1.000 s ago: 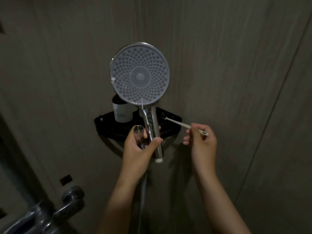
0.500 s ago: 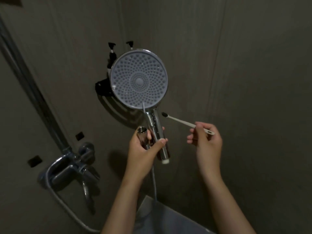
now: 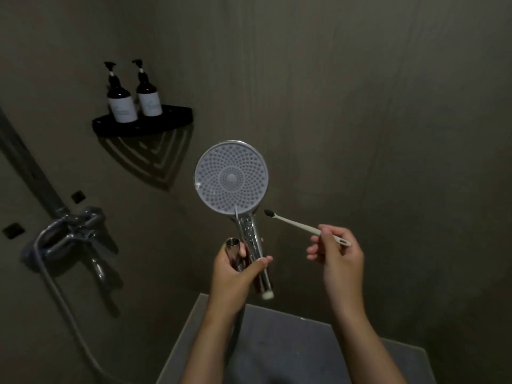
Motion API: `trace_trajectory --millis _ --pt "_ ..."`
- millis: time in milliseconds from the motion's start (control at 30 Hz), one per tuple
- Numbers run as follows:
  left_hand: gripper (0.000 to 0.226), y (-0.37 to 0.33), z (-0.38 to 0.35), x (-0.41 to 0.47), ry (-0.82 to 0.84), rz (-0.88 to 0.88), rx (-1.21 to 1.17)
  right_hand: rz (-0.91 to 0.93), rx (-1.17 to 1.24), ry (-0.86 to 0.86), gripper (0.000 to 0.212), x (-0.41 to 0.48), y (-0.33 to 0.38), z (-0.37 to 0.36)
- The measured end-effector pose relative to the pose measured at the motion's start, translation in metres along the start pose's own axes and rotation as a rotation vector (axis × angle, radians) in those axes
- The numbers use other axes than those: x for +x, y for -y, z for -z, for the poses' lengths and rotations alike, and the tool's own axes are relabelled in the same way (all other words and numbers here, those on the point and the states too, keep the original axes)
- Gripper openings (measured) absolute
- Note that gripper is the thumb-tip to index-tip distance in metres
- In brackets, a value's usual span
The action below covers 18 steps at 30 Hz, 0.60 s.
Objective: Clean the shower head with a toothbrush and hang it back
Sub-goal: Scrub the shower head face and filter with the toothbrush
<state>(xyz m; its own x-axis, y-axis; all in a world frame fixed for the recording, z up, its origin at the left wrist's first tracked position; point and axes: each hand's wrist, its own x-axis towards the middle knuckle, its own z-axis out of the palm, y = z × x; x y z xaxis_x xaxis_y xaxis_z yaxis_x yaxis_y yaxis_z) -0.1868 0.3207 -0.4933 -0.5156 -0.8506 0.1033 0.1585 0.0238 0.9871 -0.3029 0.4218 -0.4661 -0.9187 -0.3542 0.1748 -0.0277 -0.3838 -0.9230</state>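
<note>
The left hand (image 3: 235,270) grips the round grey shower head (image 3: 231,177) by its shiny handle, likely hard and slippery, up near the dark wall (image 3: 360,106), while the right hand (image 3: 336,254) pinches the thin white toothbrush (image 3: 296,224) beside it

Bottles (image 3: 122,106) side by side on corner shelf (image 3: 144,128), up-left of shower head (image 3: 231,178); toothbrush (image 3: 299,225) just right, not touching; tap (image 3: 69,236) far left.

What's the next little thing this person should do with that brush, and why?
Probably swing the toothbrush left and up until its dark bristles meet the nozzle face of the shower head. The right hand pinches the brush with its bristles just off the head's lower right rim, not touching, while the left hand grips the handle with the nozzles facing the camera.
</note>
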Motion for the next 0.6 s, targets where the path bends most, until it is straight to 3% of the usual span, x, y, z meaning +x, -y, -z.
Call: trace_trajectory --millis 100,267,500,600 --pt "0.028 0.006 -0.034 -0.053 0.007 0.015 -0.045 -0.006 -0.022 -0.038 0.017 -0.027 0.016 0.058" --pt "0.048 0.007 -0.081 -0.143 0.079 0.083 -0.08 -0.037 -0.064 -0.125 0.018 -0.08 0.043 0.149" --pt "0.031 0.014 -0.095 -0.219 0.141 0.171 0.006 -0.078 -0.078 -0.189 0.019 -0.137 0.066 0.219" --pt "0.036 0.026 -0.091 -0.237 0.155 0.172 0.049 -0.053 -0.094 -0.193 0.018 -0.156 0.076 0.235"
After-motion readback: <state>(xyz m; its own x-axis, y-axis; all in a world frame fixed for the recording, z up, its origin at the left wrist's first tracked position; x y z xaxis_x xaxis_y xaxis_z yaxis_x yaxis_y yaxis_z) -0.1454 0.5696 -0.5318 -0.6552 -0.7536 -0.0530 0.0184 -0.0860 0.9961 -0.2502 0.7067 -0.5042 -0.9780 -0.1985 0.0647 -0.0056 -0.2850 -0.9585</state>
